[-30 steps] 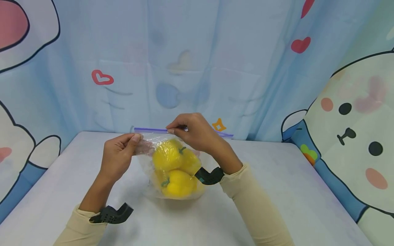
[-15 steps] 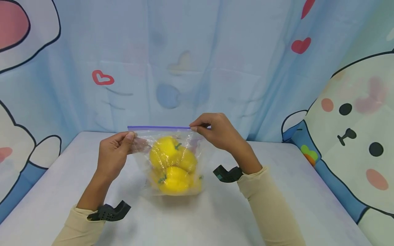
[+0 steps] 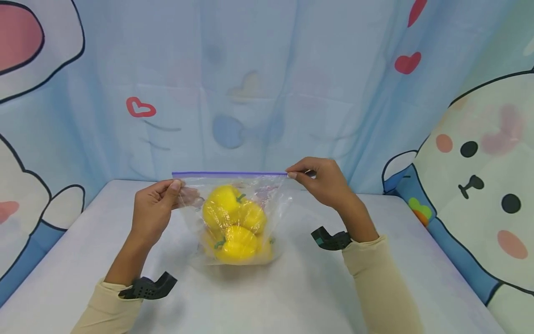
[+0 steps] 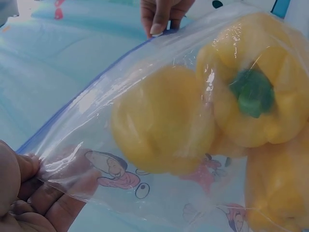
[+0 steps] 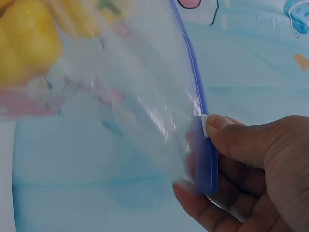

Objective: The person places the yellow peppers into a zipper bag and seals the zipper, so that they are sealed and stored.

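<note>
A clear plastic zipper bag [image 3: 277, 211] with a purple zip strip [image 3: 225, 174] along its top edge stands on the table, its mouth raised. Inside it are several yellow bell peppers [image 3: 238, 243] with green stems. My left hand [image 3: 153, 211] pinches the bag's upper left side just below the strip, thumb over the film. With thumb and fingers, my right hand [image 3: 327, 183] grips the small white slider [image 5: 204, 126] close to the strip's right end. In the right wrist view, a short piece of the purple strip extends past the slider. The left wrist view shows the film stretched between both hands.
The white tabletop [image 3: 250, 301] lies beneath the bag. Behind it hangs a light blue curtain [image 3: 250, 60] with hearts and cartoon animals. A black wrist mount [image 3: 148, 286] sits on the left forearm, another mount [image 3: 331, 239] on the right.
My right hand has slid the slider rightward along the purple strip, from about its middle to near the right end. The left hand shifted slightly left early on, then kept still.
</note>
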{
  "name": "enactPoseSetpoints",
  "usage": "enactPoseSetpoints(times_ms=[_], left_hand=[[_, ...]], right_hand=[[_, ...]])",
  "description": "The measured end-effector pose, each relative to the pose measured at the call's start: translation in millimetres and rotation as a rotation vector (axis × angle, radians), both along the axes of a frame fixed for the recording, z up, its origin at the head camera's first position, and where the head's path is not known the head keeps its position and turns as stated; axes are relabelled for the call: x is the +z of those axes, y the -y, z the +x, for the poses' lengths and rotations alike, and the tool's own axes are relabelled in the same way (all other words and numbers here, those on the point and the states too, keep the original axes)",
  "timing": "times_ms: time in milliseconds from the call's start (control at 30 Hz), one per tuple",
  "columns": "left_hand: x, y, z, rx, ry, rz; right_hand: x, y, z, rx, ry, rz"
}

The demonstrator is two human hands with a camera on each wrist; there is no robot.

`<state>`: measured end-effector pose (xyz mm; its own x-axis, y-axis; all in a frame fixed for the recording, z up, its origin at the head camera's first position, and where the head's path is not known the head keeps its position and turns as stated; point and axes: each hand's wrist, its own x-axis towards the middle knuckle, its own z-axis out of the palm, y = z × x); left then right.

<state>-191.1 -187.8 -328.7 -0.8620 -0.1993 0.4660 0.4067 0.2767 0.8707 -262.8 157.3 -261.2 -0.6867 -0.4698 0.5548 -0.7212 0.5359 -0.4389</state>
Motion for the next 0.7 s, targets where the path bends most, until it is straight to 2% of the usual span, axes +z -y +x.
enactPoseSetpoints(times_ms=[100,233,333,467,600,700], left_hand=[[-1.8,-0.6,-1.4,-0.001,0.001,0.024],[-7.4,-4.2,-4.5,0.033,0.005,0.027],[-13.5,-7.9,-7.2,0.022,0.032,0.006],[-21.7,-9.9,-9.1,-0.122,0.119,-0.03],[-28.4,-10.6,-12.3,-0.3,0.232,-0.077],[-33.8,-12.6,-16.2,-0.372,0.293,-0.108]], right_hand=[[-4.4,-9,-0.2,-0.029,0.015,-0.027],[-11.5,-12,-1.1,-0.051,0.031,-0.058],[-17.5,-13,-3.0,-0.071,0.013,-0.088],[-25.8,-13,-5.5,-0.092,-0.009,-0.151],[-34.2,-12,-8.4,-0.082,-0.006,-0.236],[-35.5,-6,-0.1,-0.047,0.025,-0.352]])
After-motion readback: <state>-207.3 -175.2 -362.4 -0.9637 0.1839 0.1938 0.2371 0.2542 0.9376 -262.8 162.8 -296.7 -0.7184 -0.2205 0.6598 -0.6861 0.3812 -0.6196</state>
